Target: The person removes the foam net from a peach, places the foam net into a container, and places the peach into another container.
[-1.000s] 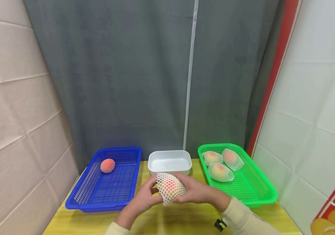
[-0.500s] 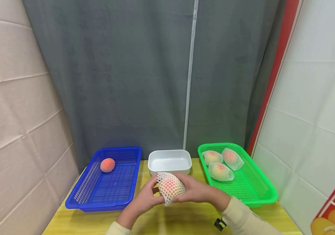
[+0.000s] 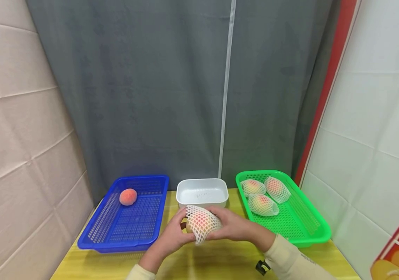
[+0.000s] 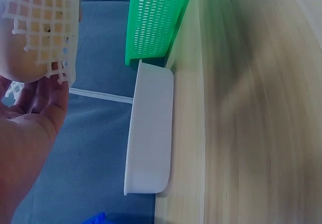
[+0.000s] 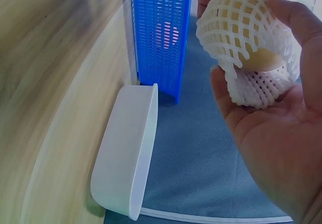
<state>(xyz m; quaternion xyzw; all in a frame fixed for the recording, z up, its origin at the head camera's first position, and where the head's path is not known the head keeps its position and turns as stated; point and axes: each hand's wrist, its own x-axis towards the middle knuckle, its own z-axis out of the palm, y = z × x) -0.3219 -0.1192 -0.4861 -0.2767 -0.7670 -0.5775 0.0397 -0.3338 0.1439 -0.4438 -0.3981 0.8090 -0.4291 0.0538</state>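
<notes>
Between both hands, in front of the white tub, is a pink and yellow peach (image 4: 22, 58) in a white foam net (image 3: 202, 222). My left hand (image 3: 171, 235) holds it from the left, fingers behind and thumb in front. Part of the peach's skin lies bare on that side, past the net's edge. From the right, my right hand (image 3: 232, 226) grips the netted fruit, its thumb and fingers curled round the mesh. In the right wrist view the net bunches near the palm, and yellow skin shows through an opening.
On the left stands a blue basket (image 3: 157, 223) with one bare peach (image 3: 128, 197). A white tub (image 3: 202, 200) sits at the back middle of the wooden table (image 3: 220, 258). At the right, a green basket (image 3: 302, 221) holds several netted peaches (image 3: 263, 205). A grey curtain (image 3: 150, 97) hangs behind.
Both hands stay almost in place. The foam net has shifted slightly on the peach, and a bare yellowish strip now shows at its left side. The baskets and tub are unmoved.
</notes>
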